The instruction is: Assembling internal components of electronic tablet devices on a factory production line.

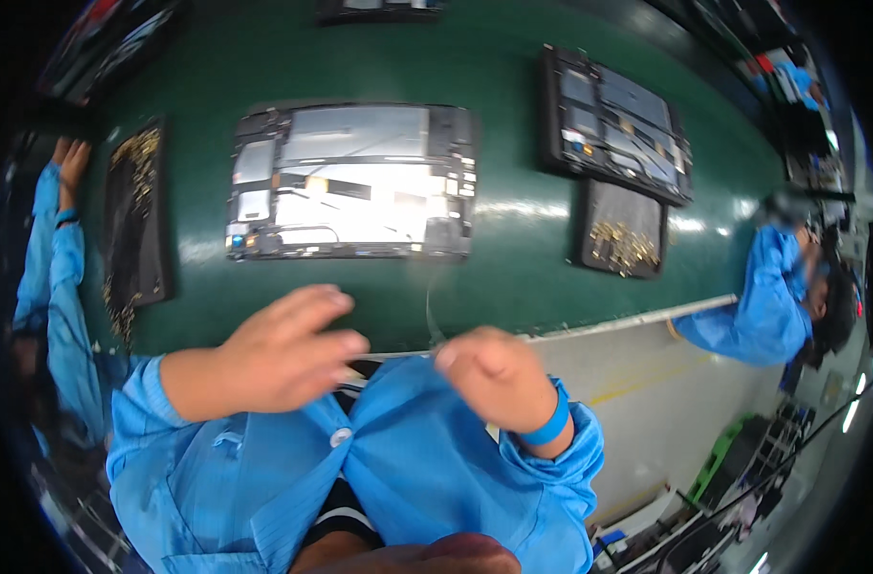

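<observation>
An opened tablet [350, 182] lies on the green table in front of me, its flat silver battery packs and cables exposed and part of it bright with glare. My left hand [274, 354] hovers near the table's front edge, fingers apart and holding nothing. Just right of it, my right hand [499, 378], with a blue band at the wrist, is closed in a pinch. From its fingertips a thin clear strip [431, 304] rises toward the tablet's lower edge. Whether the strip touches the tablet I cannot tell. Both hands are apart from the tablet.
A dark tray [138, 220] with small brass-coloured parts lies at the left. On the right, more opened tablets [618, 124] are stacked, partly over another tray [599, 206] of brass parts. Co-workers in blue sit at the left [65, 277] and right [757, 301].
</observation>
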Demonstrator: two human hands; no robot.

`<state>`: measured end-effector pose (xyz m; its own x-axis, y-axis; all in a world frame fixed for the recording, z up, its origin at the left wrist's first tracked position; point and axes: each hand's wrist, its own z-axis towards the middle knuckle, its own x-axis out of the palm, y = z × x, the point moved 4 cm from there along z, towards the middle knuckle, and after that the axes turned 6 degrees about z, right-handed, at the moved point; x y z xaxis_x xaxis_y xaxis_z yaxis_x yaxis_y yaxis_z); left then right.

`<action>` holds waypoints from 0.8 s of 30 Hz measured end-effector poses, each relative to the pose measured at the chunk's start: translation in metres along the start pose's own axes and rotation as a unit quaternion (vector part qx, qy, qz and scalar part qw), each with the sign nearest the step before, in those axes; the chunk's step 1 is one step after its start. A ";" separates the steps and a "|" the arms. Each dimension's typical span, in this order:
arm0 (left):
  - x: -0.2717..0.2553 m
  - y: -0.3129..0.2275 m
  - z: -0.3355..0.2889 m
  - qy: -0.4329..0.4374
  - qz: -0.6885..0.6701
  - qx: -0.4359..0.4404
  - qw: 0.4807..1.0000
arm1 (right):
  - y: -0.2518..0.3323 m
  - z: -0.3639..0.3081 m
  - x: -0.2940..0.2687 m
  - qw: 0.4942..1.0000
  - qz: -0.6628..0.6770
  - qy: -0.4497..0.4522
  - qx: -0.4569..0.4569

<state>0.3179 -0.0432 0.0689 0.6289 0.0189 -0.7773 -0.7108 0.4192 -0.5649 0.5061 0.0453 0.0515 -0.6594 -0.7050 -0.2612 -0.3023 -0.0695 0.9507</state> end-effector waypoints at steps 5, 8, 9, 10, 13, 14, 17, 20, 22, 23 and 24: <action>0.011 -0.018 0.008 0.007 -0.055 0.028 0.998 | 0.008 0.007 0.046 0.910 0.158 0.379 0.056; 0.016 -0.015 0.004 0.001 -0.105 0.014 0.994 | 0.000 0.011 0.048 0.916 0.228 0.318 0.085; 0.013 -0.013 0.007 -0.021 -0.060 0.000 0.998 | -0.003 0.013 0.046 0.916 0.235 0.301 0.125; 0.012 -0.012 0.009 -0.041 -0.015 -0.014 0.999 | -0.005 0.012 0.048 0.914 0.237 0.304 0.127; 0.021 0.004 0.019 -0.112 0.074 -0.037 0.990 | -0.016 0.024 0.039 0.897 0.385 0.061 0.210; 0.020 0.012 0.022 -0.162 0.127 -0.049 0.977 | -0.018 0.030 0.036 0.865 0.454 0.002 0.214; 0.035 0.036 0.030 -0.112 0.158 -0.091 0.977 | -0.009 0.050 0.030 0.834 0.511 -0.157 0.138; 0.040 0.040 0.030 -0.088 0.170 -0.122 0.974 | -0.011 0.061 0.023 0.808 0.527 -0.250 0.081; 0.041 0.041 0.030 -0.081 0.171 -0.131 0.973 | -0.011 0.063 0.022 0.854 0.440 -0.274 0.038; 0.041 0.041 0.031 -0.078 0.171 -0.133 0.973 | -0.011 0.063 0.022 0.876 0.393 -0.279 0.025; 0.041 0.041 0.031 -0.075 0.171 -0.134 0.973 | -0.013 0.063 0.025 0.875 0.393 -0.280 0.026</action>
<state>0.3244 0.0033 0.0225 0.3651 0.2573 -0.8947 -0.9309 0.1126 -0.3475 0.4502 0.0733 0.0219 -0.9070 -0.0635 0.4164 0.3758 0.3243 0.8681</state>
